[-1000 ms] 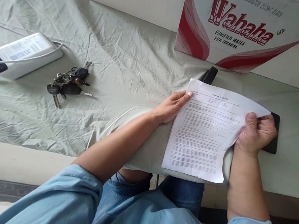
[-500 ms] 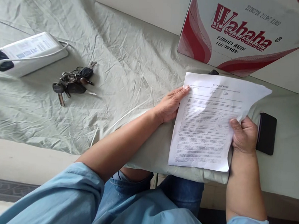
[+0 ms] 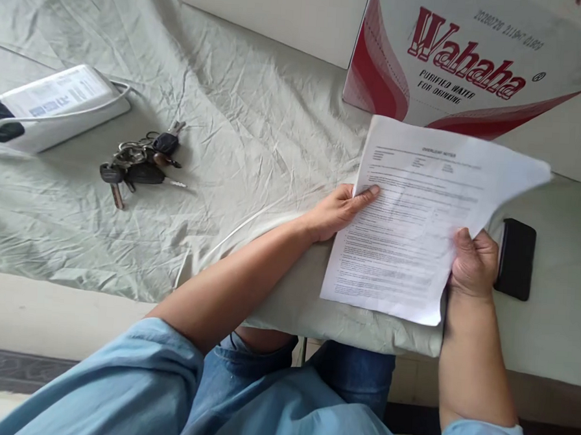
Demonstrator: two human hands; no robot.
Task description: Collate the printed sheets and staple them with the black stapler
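sheet: the printed sheet [image 3: 417,217] has slid up and away from where it was half a second ago, its top edge now overlaps the Wahaha box [image 3: 474,58] (lifted, slightly blurred)
right hand [image 3: 473,263]: grip closed on the sheet's right edge, thumb on top
left hand [image 3: 339,210]: fingers flat on the left edge, steadying rather than pinching
close by: black phone [image 3: 515,258] just right of the right hand
further off: keys [image 3: 137,164] and power strip [image 3: 48,104], well left on the cloth-covered surface [image 3: 257,112]
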